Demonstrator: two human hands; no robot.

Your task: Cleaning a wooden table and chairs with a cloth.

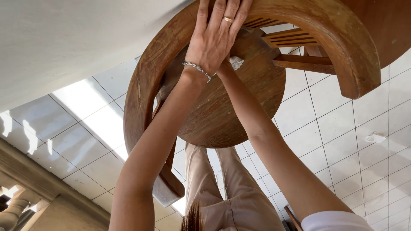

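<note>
Loose strands of hair (192,219), beige trousers (233,201) and a white sleeve (338,221) fill the bottom edge as a person bends over a worn wooden chair (222,111) on a pale tiled floor (334,145). Both bare arms reach up to where the round seat meets the curved backrest (342,30). The left hand (212,40), wearing a ring (227,19) and a chain bracelet (198,68), lies flat and open with fingers together, gripping nothing and pressing down over the right hand (223,67). A corner of white cloth (236,63) pokes out just beside the right wrist, against the seat. Whether the right fingers are closed round that cloth or merely rest on it cannot be told, since the left hand covers them. Risk here looks modest but real: weight leaned into the chair could make it skid on the smooth tiles, the cloth could slip out from under the stacked hands, and the bracelet (it hangs close to the wood) could scuff the surface. Left fingertips are cut off by the top edge, the chair's legs and the person's feet are hidden beneath the seat, and a small crumpled white scrap (375,137) on the floor, well apart, is too small to identify.
</note>
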